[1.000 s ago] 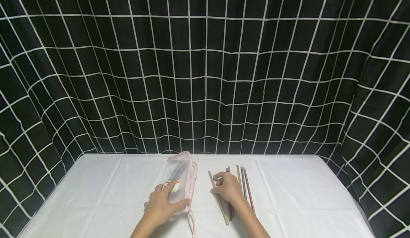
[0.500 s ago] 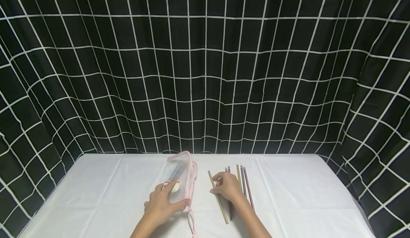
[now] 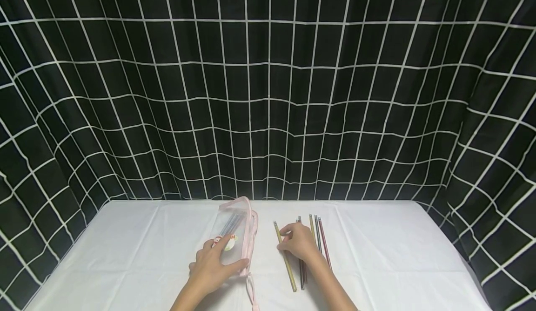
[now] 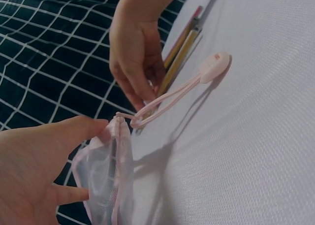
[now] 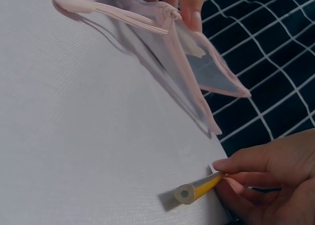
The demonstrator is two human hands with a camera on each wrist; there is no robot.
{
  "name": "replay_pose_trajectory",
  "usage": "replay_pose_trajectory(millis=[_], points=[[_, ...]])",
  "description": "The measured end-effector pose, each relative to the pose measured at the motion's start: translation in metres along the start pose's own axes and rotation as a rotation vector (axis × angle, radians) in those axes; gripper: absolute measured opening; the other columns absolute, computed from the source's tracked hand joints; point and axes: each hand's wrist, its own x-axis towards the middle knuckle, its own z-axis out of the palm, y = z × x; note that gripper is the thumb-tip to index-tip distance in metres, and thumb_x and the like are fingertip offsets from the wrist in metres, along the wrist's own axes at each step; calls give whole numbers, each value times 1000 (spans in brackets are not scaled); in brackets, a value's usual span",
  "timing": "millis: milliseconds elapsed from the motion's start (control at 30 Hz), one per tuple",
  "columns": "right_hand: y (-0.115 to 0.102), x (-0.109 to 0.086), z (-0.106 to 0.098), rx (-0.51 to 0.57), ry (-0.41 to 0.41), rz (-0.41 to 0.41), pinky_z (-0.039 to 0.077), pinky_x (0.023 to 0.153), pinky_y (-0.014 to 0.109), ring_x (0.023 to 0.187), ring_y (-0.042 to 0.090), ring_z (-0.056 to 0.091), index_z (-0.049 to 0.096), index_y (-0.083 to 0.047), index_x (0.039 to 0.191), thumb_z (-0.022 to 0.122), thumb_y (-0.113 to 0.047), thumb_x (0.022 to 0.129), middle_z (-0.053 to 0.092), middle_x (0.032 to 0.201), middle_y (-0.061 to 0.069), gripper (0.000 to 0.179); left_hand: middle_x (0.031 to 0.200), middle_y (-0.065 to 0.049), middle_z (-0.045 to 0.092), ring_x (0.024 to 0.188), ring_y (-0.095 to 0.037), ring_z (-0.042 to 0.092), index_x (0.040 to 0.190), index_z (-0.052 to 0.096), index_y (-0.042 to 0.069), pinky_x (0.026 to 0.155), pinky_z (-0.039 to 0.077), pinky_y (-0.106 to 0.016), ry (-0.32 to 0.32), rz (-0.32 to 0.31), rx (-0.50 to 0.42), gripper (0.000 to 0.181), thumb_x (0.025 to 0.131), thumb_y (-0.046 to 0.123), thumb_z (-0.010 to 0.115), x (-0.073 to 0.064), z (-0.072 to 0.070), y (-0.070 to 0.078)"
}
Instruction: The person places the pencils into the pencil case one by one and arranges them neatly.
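1. The yellow pencil (image 3: pixel 289 268) is to the right of the mesh pouch, apart from it, with its far end leaning slightly toward it. The right wrist view shows the pencil's near end as a round, pale face with a dark core; whether it touches the cloth cannot be told.
2. The right hand (image 3: pixel 298 242), right of the pouch, has its grip clamped on this pencil, pinched between thumb and fingers.
3. The mesh pouch (image 3: pixel 237 256) is translucent with pink trim and a pink zip edge. The left hand (image 3: pixel 215 267) has its grip clamped on the pouch, thumb at the zip edge and fingers over the mesh.
4. On the pouch's face, a pale label (image 3: pixel 231 244) carries red lettering, partly covered by the left hand; the full wording cannot be read.
5. Inside the pouch, several greyish pencils (image 3: pixel 229 226) show through the mesh.
6. From the pouch's near corner hangs a pink cord (image 3: pixel 251 290) ending in a pink tab (image 4: pixel 214 67).
7. Farther right of the pouch, two darker pencils (image 3: pixel 302 278) lie partly under the right hand; beyond them lie another yellow one, a dark one and a red pencil (image 3: pixel 325 243).
8. Under the pouch, a white cloth covers the desk (image 3: pixel 125 255); behind it hangs black, white-gridded fabric (image 3: pixel 259 85).
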Motion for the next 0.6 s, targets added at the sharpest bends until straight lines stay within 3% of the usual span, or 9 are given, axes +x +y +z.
replay_pose_trajectory(millis=[433,600], points=[[-3,-2,-3,31,-20,39,60,61,33,64,16,68,75,9,109,80,-2,80,72,77,12,32,147,-31,52,129,-60,51,147,62,17,91,40,-80,-1,1,-4,79,81,56,82,1,0,-1],[-3,-2,-3,57,-32,83,60,60,32,63,16,68,74,9,111,80,-3,81,74,83,16,33,146,-30,53,129,-58,52,146,62,18,90,41,-79,0,0,-5,79,81,57,82,1,-1,-1]])
